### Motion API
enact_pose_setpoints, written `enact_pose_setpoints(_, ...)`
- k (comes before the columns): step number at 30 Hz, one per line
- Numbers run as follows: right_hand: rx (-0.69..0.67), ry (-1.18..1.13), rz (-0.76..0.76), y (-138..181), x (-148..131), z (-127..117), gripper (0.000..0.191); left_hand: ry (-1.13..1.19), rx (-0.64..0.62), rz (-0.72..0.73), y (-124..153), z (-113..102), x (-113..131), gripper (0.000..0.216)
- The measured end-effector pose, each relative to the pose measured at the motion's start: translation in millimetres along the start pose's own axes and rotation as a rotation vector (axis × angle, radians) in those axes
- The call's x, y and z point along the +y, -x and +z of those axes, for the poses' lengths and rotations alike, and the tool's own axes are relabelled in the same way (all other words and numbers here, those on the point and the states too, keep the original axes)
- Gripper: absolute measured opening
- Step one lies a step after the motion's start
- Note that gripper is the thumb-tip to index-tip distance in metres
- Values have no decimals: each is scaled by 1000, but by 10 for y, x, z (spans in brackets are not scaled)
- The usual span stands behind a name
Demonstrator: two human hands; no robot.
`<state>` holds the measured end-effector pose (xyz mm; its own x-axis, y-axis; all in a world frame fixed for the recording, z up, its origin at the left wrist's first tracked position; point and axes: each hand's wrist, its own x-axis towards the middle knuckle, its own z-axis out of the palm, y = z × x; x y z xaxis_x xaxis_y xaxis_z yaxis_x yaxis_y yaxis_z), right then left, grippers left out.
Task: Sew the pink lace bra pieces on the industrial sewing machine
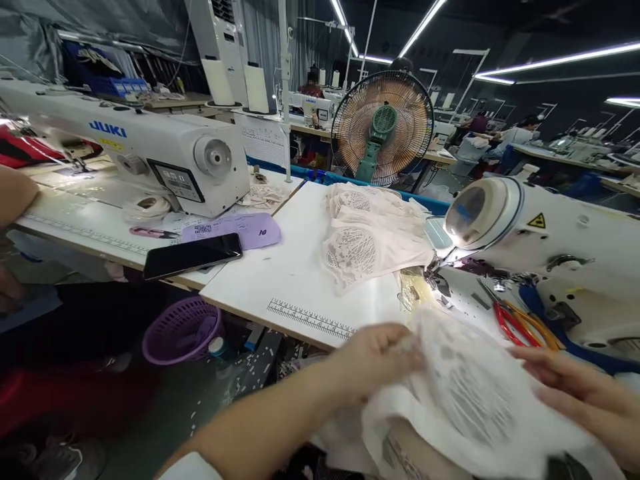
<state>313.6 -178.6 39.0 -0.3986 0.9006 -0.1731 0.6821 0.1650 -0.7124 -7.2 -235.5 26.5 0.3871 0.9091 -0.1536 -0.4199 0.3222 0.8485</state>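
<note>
My left hand [383, 363] is closed with thumb and fingers on the edge of a pale lace bra [480, 393], which hangs over the front of the sewing table. At the bra's right side is my right hand [575, 393], its fingers stretched out and slightly blurred against the fabric. Just behind the bra, the needle area of a white sewing machine [565, 233] is lit. More pale lace bra pieces [370, 233] lie piled on the white table [280, 280], left of that needle area.
Red-handled scissors [515, 323] and an orange-handled tool [537, 327] lie under the machine arm. On the left are a black phone [195, 257], a purple card [255, 230] and a JUKI machine [150, 143]. A purple basket [183, 330] stands below; a fan [383, 127] stands behind. Another person's arm [15, 193] shows at far left.
</note>
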Motion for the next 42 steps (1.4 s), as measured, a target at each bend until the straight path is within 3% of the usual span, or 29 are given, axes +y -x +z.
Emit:
enact_pose_setpoints(2,31,6,-73,-283,-202,117,33,-98,93,58,-89,-285,320,56)
enact_pose_setpoints(5,104,362,-246,-683,-426,360,32,-377,124,127,-208,-749,737,49)
enact_pose_setpoints(8,204,465,-239,-1025,-534,535,25,-900,244,72,-280,-1107,1080,32)
enact_pose_setpoints(11,278,549,-208,-1266,-597,598,21,-1456,486,11,-333,-1195,1306,16)
enact_pose_setpoints(14,369,640,-186,-1372,-641,601,24,-1786,751,205,-424,-937,1291,18)
enact_pose_setpoints(15,393,674,-195,-1378,-647,601,24,-1870,740,318,-474,-793,1219,21)
enact_pose_setpoints(16,408,712,-212,-1373,-648,602,22,-1931,649,431,-536,-638,1120,24)
enact_pose_setpoints(19,381,837,-293,-1311,-635,614,20,-1949,60,576,-794,-219,734,27)
enact_pose_setpoints(21,344,905,-343,-1253,-617,625,20,-1950,-130,608,-994,-67,492,29)
enact_pose_setpoints(25,319,958,-418,-1110,-521,637,24,-2039,-209,662,-1321,-75,227,33)
enact_pose_setpoints(32,386,837,-533,-893,-160,619,30,-2097,-266,644,-1612,-214,188,45)
enact_pose_setpoints(37,432,690,-548,-851,-130,590,31,-2009,-264,623,-1688,-210,203,44)
enact_pose_setpoints(42,317,630,-587,-817,-211,565,27,-1951,-273,548,-1658,-184,229,45)
